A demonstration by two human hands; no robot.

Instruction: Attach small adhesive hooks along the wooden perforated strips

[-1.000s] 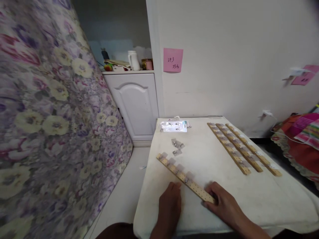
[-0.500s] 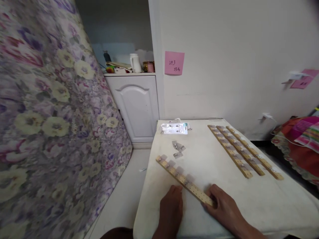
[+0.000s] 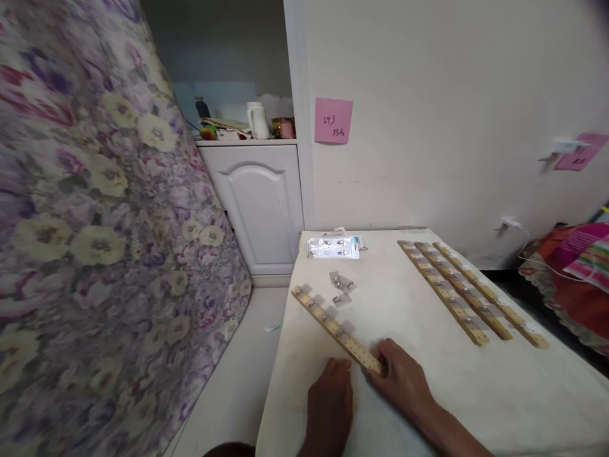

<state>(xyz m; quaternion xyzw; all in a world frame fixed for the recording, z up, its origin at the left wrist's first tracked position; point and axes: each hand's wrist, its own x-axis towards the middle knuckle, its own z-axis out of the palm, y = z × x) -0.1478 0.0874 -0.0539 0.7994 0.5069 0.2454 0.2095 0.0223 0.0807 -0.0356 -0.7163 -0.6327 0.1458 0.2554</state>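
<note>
Near the table's front, my right hand [image 3: 404, 381] is closed around the near end of a narrow wooden strip [image 3: 359, 352] with rows of small holes. Several small clear plastic pieces with metal fittings [image 3: 332, 313] sit along the strip's far part. Beside the strip, on its near left side, my left hand [image 3: 330, 397] rests with its fingers curled together; what they hold, if anything, is hidden. Beyond the strip lie a few loose clear pieces with metal parts [image 3: 341, 289] on the white table [image 3: 413, 311].
Three similar wooden strips [image 3: 445, 292] lie side by side at the table's right. A clear blister pack [image 3: 333, 247] is at the back left edge. A floral curtain [image 3: 95, 254] hangs on the left, and a white wall [image 3: 419, 127] stands behind the table.
My right hand has moved the wooden strip left and slightly away from me. My left hand stays curled in nearly the same place.
</note>
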